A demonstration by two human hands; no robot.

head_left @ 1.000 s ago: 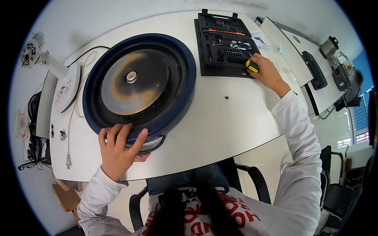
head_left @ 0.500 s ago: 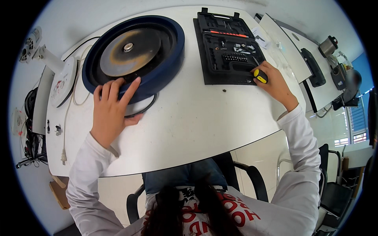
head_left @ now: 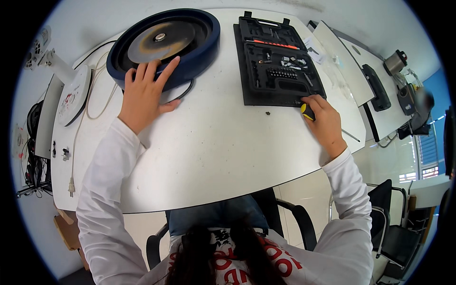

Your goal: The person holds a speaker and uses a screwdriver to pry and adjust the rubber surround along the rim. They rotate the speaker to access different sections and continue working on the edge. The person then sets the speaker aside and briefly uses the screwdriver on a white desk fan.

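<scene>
Table [head_left: 204, 156]: since a second ago, the pan [head_left: 202, 59] has slid farther off and the right hand [head_left: 325, 122] has come nearer.
White stand [head_left: 73, 104]: far left, beyond a pale cord [head_left: 111, 97] from the pan.
Left hand [head_left: 143, 97]: fingers spread on the pan's near wall, thumb apart.
Pan: far side, left of centre.
Tool case [head_left: 287, 86]: open, far right.
Screwdriver [head_left: 308, 112]: near the case's near edge, right hand's fingers curled round it.

Office-like workroom: white desk [head_left: 204, 156], open black tool case [head_left: 283, 58], black chair [head_left: 399, 247].
</scene>
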